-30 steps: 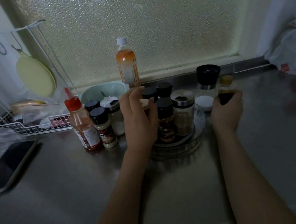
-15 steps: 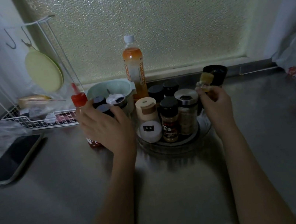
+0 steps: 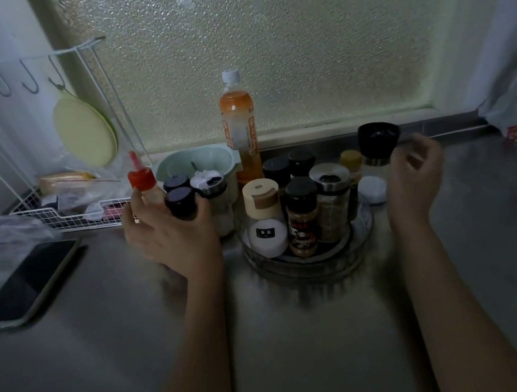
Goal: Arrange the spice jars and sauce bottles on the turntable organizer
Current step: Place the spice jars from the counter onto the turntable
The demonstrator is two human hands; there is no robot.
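While most of the jars already stand on the round clear turntable organizer [image 3: 366,233], the work is not finished, as I judge it. On it I see a cream-lidded white salt jar [image 3: 266,225], a black-capped brown spice jar [image 3: 302,219], a steel-topped glass shaker [image 3: 333,206], two more black-capped jars behind them and a small yellow-capped bottle [image 3: 350,161] at the back right. The left hand [image 3: 172,240] curls its fingers around a black-capped spice jar [image 3: 181,203], beside the red-capped sauce bottle [image 3: 143,183]; both are on the steel counter [image 3: 307,340], left of the turntable. Another black-capped jar and a white-topped shaker [image 3: 212,189] wait there too. The right hand [image 3: 413,178] is loosely curled and holds nothing, near a black-topped grinder [image 3: 379,142] and a small white lid [image 3: 373,189]. So about four or five pieces are probably left to place.
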